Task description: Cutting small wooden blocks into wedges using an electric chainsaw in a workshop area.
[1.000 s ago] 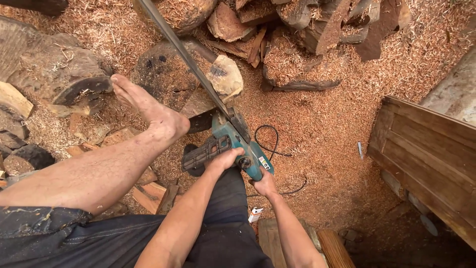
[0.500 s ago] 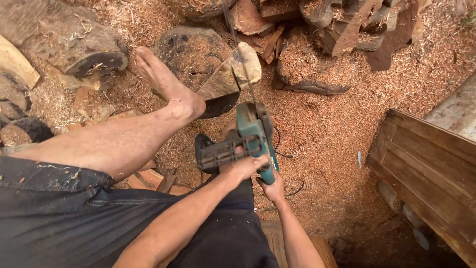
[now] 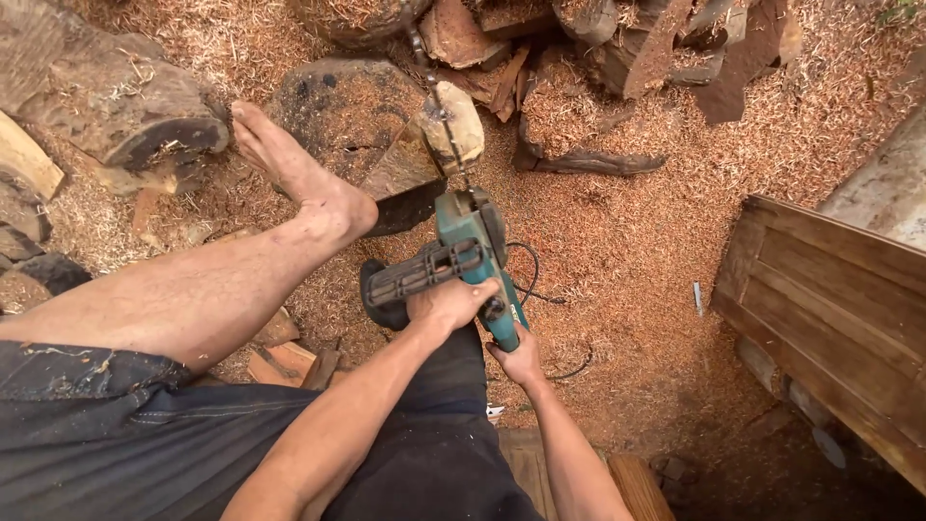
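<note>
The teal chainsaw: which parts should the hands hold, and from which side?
Hold the chainsaw by its two handles, from the rear, as here. The left hand wraps the black front handle from above; the right hand grips the rear handle at the end towards the body. The guide bar points away into the cut log, so both hands stay behind it.

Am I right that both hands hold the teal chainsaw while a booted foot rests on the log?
Not quite: the foot is bare, not booted, as the head view shows. The rest holds: the left hand and right hand both hold the teal chainsaw, and the foot rests on the log.
</note>
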